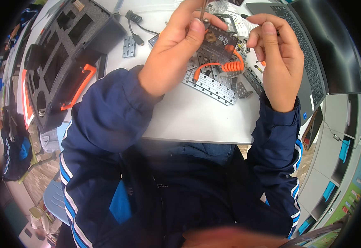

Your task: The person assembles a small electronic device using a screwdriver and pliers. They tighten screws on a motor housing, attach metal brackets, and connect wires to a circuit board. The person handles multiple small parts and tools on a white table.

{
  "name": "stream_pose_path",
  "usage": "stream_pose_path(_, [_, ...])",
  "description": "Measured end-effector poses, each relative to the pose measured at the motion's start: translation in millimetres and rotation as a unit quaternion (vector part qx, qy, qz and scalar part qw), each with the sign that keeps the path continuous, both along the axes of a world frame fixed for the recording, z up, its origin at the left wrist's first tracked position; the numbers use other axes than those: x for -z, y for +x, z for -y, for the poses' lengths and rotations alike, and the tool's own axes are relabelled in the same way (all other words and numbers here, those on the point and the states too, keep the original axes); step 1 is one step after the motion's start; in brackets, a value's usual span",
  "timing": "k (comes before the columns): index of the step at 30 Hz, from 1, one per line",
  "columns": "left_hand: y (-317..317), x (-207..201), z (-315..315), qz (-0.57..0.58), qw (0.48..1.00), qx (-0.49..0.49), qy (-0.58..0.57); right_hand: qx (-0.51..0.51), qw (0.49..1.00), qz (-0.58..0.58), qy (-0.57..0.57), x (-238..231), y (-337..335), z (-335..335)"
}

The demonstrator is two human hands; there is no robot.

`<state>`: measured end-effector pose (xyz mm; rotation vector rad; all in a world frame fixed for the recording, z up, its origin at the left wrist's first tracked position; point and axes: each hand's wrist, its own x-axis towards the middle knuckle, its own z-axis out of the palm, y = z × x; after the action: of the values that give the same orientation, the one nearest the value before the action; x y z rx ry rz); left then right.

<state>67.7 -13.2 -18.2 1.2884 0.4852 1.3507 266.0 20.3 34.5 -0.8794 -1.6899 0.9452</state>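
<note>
My left hand (174, 49) is closed, thumb and fingers pinching a thin metal rod (204, 9) that points up. Directly by its fingertips is a dark see-through box-shaped module (218, 43) with a brass-coloured round part; whether the hand also grips it, I cannot tell. An orange coiled cable (233, 66) runs near the module down to a silver perforated metal channel (211, 89) on the table. On the right, my right hand (280, 58) has its fingers curled in around something small and black, mostly hidden. It is raised beside the laptop, apart from the module.
Left stands an open black case (60, 53) with grey foam cutouts and an orange handle (83, 87). A black cable (136, 31) and a small perforated plate (129, 46) lie on the white table (180, 120). Several metal pieces crowd the middle; a laptop (308, 53) borders the right.
</note>
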Motion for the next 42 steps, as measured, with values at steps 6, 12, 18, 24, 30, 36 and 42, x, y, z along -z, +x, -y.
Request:
stream_pose_path(6, [-1.2,-4.7,-6.5,-0.027,0.996,-0.083,-0.011,-0.020,0.999,-0.010,0.039,-0.9,0.4,3.2])
stream_pose_path(12, [-1.2,-7.5,-5.4,0.045,0.996,-0.069,-0.044,-0.014,0.992,0.038,0.122,4.5,-2.1,0.9])
stream_pose_path(18, [-3.7,-7.8,-5.0,0.054,0.996,-0.064,-0.034,0.034,0.971,0.155,0.179,2.3,0.1,3.9])
stream_pose_path(24, [-4.8,-9.2,-3.9,0.047,0.996,-0.059,-0.042,0.059,0.971,0.121,0.200,2.4,-3.1,0.6])
stream_pose_path(30, [-4.8,-10.7,-5.8,0.038,0.997,-0.065,-0.033,0.052,0.970,0.164,0.170,0.9,-0.1,5.7])
stream_pose_path(36, [-4.6,-11.1,-3.0,0.026,0.997,-0.070,-0.025,0.054,0.973,0.147,0.170,1.0,-1.1,5.0])
stream_pose_path(42, [-3.8,-10.2,-4.8,0.035,0.997,-0.070,-0.029,0.065,0.968,0.133,0.205,2.6,-2.6,1.5])
